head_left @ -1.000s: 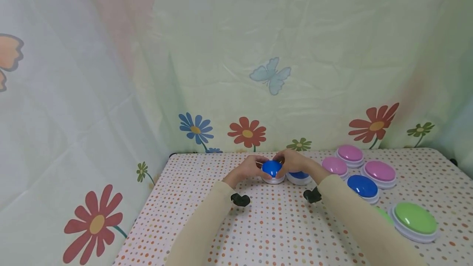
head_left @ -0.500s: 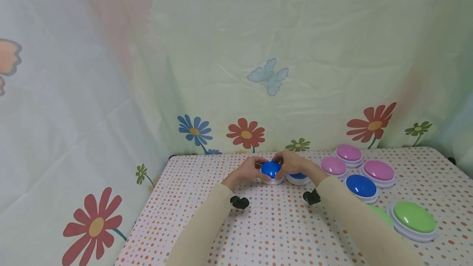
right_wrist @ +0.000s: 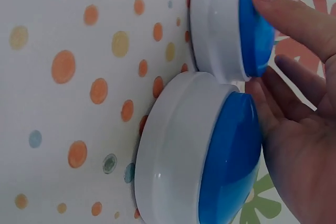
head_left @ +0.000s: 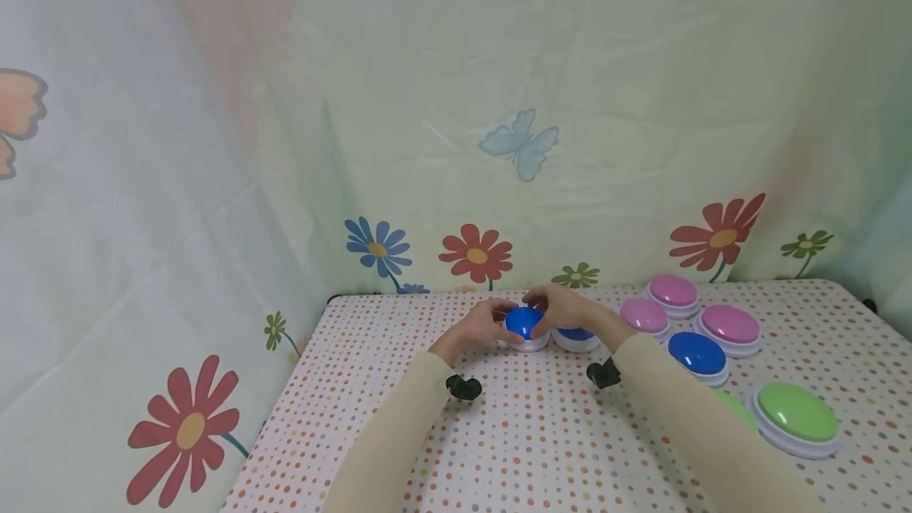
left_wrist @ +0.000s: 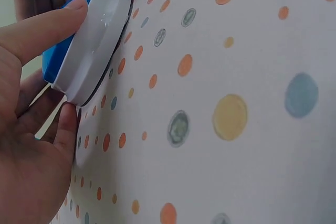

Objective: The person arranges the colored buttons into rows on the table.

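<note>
A round blue push button [head_left: 523, 323] with a white base sits on the table near its far edge, held between both hands. My left hand [head_left: 477, 326] grips its left side; in the left wrist view the thumb [left_wrist: 79, 10] lies along the rim while the other fingers reach behind the base. From the right, my right hand [head_left: 564, 309] holds the same button, and the right wrist view has its thumb [right_wrist: 273, 3] on the blue dome. Close against this button, on the right, stands a second blue button [right_wrist: 178, 145], partly hidden under the right hand in the head view.
Several more buttons stand to the right: pink ones [head_left: 730, 324] at the back, a blue one [head_left: 697, 353], and green ones [head_left: 798, 412] nearer the front, one partly behind the right sleeve. A dotted cloth [head_left: 527, 442] covers the table. Flowered curtains [head_left: 399, 141] hang behind and at the left.
</note>
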`<state>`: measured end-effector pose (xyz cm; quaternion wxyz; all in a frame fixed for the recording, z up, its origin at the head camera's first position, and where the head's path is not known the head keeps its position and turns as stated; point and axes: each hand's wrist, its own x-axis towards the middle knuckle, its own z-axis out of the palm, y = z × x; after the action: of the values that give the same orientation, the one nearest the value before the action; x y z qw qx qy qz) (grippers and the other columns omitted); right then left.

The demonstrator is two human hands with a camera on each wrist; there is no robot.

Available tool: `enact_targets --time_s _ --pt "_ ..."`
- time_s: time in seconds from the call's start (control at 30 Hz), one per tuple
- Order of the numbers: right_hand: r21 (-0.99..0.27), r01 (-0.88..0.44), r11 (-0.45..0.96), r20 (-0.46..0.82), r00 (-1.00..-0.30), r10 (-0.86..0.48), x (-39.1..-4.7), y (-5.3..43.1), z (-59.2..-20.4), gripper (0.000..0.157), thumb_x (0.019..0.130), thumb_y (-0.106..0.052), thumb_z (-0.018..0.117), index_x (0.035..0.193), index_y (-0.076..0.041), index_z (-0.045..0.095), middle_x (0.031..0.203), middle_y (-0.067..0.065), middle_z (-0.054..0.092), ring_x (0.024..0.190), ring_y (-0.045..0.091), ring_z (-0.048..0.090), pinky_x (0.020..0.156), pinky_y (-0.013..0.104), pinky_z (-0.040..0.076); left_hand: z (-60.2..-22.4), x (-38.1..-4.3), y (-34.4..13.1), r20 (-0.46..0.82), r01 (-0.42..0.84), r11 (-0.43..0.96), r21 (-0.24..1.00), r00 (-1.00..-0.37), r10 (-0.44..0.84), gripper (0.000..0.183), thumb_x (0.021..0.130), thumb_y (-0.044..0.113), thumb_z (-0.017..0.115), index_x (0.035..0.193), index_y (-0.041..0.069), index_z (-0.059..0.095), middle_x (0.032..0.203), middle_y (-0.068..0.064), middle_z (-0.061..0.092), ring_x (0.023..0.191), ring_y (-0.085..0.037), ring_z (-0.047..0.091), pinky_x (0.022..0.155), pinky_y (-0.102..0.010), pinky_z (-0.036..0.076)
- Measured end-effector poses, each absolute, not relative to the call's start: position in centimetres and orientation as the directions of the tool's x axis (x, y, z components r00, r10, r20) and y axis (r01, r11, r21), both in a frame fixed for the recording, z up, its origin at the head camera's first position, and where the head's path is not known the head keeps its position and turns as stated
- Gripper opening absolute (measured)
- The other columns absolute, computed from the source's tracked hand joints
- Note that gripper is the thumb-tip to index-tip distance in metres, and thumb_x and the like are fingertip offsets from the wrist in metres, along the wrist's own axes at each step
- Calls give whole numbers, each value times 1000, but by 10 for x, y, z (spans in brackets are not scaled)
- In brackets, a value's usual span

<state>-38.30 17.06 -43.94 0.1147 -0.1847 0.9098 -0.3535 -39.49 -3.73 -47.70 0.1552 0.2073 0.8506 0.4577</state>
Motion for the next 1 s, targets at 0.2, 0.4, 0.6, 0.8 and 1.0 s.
enact_targets --time_s 0.2,0.4,0.6,0.8,1.0 --pt "-786 -236 571 -34 -907 -421 -368 179 -433 63 79 -8 80 134 5 51 130 22 55 120 39 51 98 49 45 -483 -389 -35 -67 218 477 851 -857 511 64 79 29 82 136 16 54 127 3 58 116 -19 54 92 -30 49" --pt "-789 -261 556 15 -913 -407 -361 189 -413 59 81 -8 78 133 4 52 129 24 56 118 39 52 97 48 45 -467 -387 -31 3 232 399 887 -867 499 62 84 23 78 138 9 51 134 -3 55 121 -24 52 95 -34 48" --pt "-753 -276 598 35 -924 -382 -350 211 -400 59 81 -16 80 131 2 56 126 22 58 115 36 55 96 46 46 -456 -384 -21 64 271 377 886 -876 478 58 88 23 75 139 8 52 138 -9 53 124 -27 49 97 -35 46" --pt "-726 -299 619 67 -927 -370 -325 242 -389 56 82 -19 79 129 2 57 122 21 60 114 39 56 94 47 48 -446 -373 -2 138 349 357 867 -855 501 50 88 20 74 134 11 56 135 -12 54 125 -32 49 95 -35 47" --pt "-713 -252 655 56 -951 -305 -298 266 -378 59 82 -26 80 128 2 57 121 20 61 112 38 57 93 47 48 -440 -357 14 180 409 350 843 -826 534 45 90 18 72 132 11 58 132 -10 56 123 -31 51 93 -31 48"
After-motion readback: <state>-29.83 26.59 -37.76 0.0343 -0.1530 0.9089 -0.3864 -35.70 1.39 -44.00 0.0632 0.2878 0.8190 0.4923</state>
